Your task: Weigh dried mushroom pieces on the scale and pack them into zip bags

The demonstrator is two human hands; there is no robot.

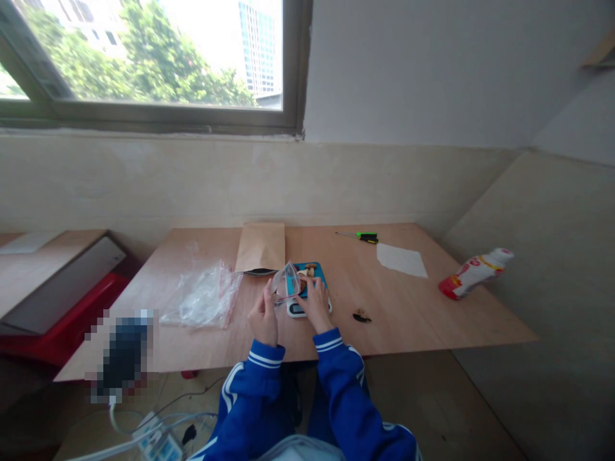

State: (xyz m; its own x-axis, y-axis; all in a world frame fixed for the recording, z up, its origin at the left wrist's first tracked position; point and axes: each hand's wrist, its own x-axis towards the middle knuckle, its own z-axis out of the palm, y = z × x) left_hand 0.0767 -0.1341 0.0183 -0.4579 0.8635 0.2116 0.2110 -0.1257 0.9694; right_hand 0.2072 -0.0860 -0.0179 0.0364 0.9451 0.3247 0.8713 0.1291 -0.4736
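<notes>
A small clear zip bag [284,282] with a red seal line is tilted over a kitchen scale, its mouth toward the right. My left hand [264,319] pinches the bag at its near left side. My right hand [316,306] is at the mouth of the bag, with its fingers closed around a brown piece that looks like dried mushroom [302,285]. Under both lies the scale [323,276], which has a blue platform and a white front with a display. More brown and pale pieces [311,267] rest on its far part.
A brown paper pouch [262,246] lies behind the scale, and a heap of clear bags [202,301] to the left. To the right are a dark-edged piece [361,315], screwdrivers [366,237], white paper [401,260] and a tilted red-white bottle [475,274]. A pixelated dark object [125,349] sits front left.
</notes>
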